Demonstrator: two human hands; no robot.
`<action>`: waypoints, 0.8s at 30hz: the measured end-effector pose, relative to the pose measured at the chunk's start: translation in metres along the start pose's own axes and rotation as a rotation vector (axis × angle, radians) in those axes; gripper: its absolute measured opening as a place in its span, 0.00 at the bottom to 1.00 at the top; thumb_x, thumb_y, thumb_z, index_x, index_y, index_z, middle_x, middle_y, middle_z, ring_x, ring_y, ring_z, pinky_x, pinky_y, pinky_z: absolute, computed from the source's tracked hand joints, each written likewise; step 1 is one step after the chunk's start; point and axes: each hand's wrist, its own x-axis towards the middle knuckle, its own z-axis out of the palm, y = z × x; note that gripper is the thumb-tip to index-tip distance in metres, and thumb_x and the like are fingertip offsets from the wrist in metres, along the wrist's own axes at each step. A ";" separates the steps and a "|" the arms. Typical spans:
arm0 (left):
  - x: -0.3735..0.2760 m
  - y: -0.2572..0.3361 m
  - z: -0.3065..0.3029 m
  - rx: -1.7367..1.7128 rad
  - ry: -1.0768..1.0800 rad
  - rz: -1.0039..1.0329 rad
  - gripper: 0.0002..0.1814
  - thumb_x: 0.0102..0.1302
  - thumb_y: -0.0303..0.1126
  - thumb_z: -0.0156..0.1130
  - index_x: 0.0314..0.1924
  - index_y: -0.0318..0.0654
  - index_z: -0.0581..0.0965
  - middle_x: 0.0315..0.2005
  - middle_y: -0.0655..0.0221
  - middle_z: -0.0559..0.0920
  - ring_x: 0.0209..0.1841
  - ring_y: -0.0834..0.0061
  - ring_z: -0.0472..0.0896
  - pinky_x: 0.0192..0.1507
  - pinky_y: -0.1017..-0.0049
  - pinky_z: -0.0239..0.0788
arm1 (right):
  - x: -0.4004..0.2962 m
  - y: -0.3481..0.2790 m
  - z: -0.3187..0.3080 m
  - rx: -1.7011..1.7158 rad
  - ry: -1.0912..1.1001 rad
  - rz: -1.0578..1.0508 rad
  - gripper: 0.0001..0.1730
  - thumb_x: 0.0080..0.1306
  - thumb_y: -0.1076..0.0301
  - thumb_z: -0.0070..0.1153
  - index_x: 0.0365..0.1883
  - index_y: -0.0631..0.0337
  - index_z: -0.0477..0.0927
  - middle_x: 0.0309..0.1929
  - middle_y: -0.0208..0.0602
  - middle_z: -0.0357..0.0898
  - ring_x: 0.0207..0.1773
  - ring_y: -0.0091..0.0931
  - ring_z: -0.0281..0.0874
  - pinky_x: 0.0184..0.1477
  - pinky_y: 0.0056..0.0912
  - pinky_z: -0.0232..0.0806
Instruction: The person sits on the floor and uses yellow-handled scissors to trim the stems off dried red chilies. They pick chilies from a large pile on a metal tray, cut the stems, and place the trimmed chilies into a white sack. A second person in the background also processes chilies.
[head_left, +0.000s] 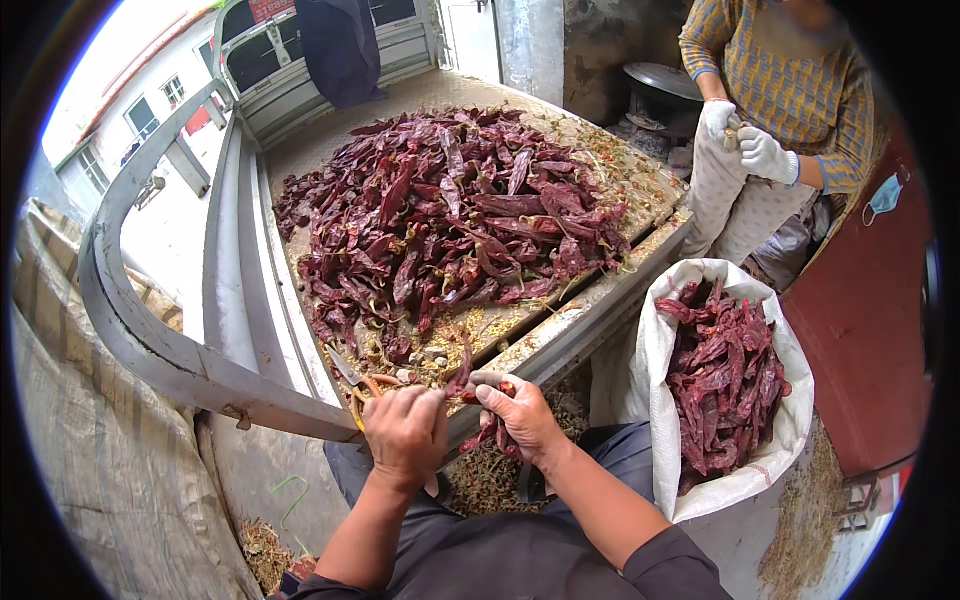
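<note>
My right hand (517, 420) is closed around a few dried red chili peppers (491, 439), which stick out below its fingers. Beside it, my left hand (409, 431) has its fingers curled, and its palm side is hidden. One dried chili (461, 371) lies between the two hands, its tip towards the pile; whether the left fingers pinch it is unclear. Shears with orange handles (349, 371) lie at the bed's corner, just beyond the left knuckles. A large heap of dried chilies (450, 217) covers the truck bed (420, 90) in front of me.
At my right stands a white woven sack (660, 420) holding dried chilies (720, 382). A curved metal rail (112, 315) runs along the left. A person in white gloves (765, 154) sits across on the right. Seeds and stem scraps (480, 330) litter the bed's near edge.
</note>
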 end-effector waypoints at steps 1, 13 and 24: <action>-0.003 0.007 -0.001 0.004 -0.022 0.033 0.06 0.63 0.30 0.73 0.41 0.47 0.86 0.38 0.70 0.88 0.39 0.67 0.84 0.44 0.64 0.67 | 0.003 -0.001 0.003 0.029 -0.019 -0.009 0.19 0.77 0.68 0.64 0.63 0.67 0.79 0.46 0.33 0.88 0.34 0.15 0.79 0.38 0.19 0.74; -0.015 -0.006 0.013 -0.654 -0.380 -0.417 0.20 0.62 0.24 0.76 0.56 0.37 0.85 0.43 0.62 0.87 0.43 0.67 0.87 0.47 0.71 0.79 | -0.019 0.003 -0.048 0.547 0.020 -0.075 0.07 0.80 0.69 0.59 0.50 0.62 0.83 0.46 0.41 0.88 0.31 0.22 0.83 0.36 0.30 0.81; -0.009 0.013 0.035 -1.152 -0.568 -0.552 0.11 0.71 0.24 0.71 0.51 0.31 0.87 0.43 0.66 0.88 0.46 0.76 0.85 0.48 0.73 0.77 | -0.052 -0.024 -0.071 0.455 0.168 -0.193 0.07 0.79 0.69 0.58 0.48 0.64 0.83 0.46 0.41 0.87 0.32 0.24 0.85 0.38 0.34 0.85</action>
